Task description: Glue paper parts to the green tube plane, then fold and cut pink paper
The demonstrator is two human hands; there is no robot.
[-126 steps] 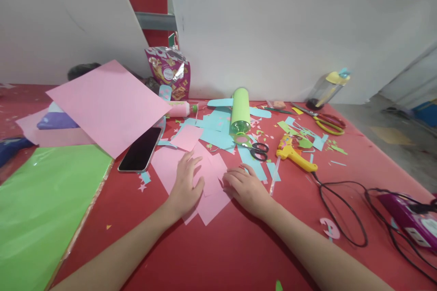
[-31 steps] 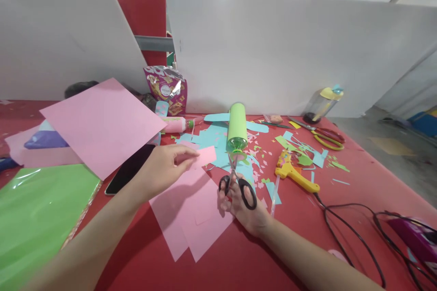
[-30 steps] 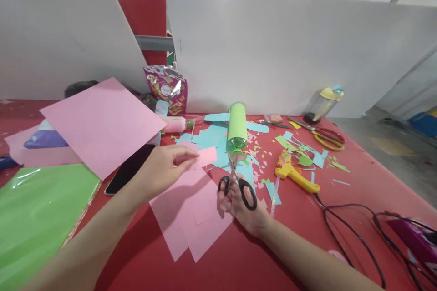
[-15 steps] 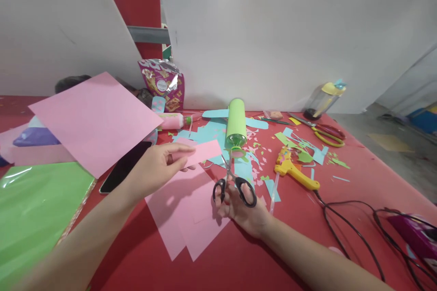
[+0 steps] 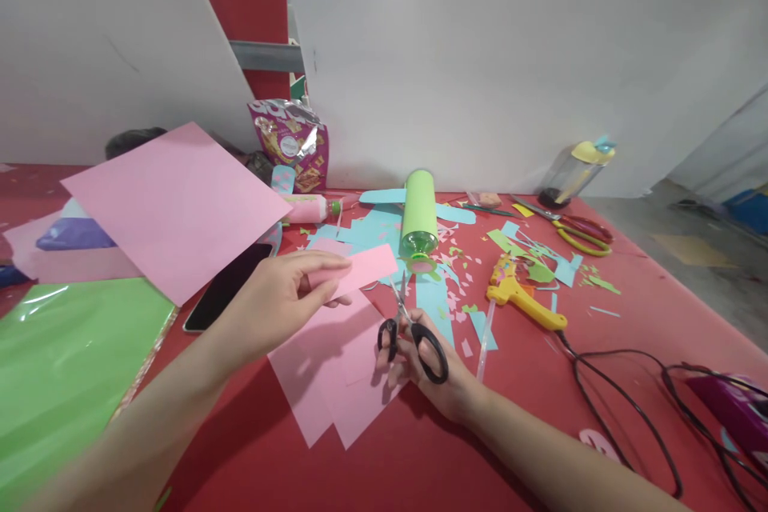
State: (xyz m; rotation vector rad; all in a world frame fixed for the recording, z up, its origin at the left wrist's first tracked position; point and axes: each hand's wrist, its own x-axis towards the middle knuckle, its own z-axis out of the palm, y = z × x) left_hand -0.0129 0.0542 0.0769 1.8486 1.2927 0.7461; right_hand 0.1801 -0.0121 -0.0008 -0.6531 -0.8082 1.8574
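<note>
Between thumb and fingers, my left hand pinches a small pink paper rectangle. My right hand has its fingers through the black handles of a pair of scissors. The blades are apart and point up, just beside the lower right corner of the paper. Beneath both hands, larger pink paper sheets lie overlapping on the red table. Beyond the scissors lies a bottle wrapped in green paper, with blue paper strips at its sides.
A yellow glue gun with a black cord lies to the right. Large scissors and a clear bottle are behind it. A phone, a pink sheet and a green packet sit left. Paper scraps surround the wrapped bottle.
The view has shifted slightly. The scissors have turned a little in my right hand, with the blades still apart. My left hand keeps its hold on the pink paper.
</note>
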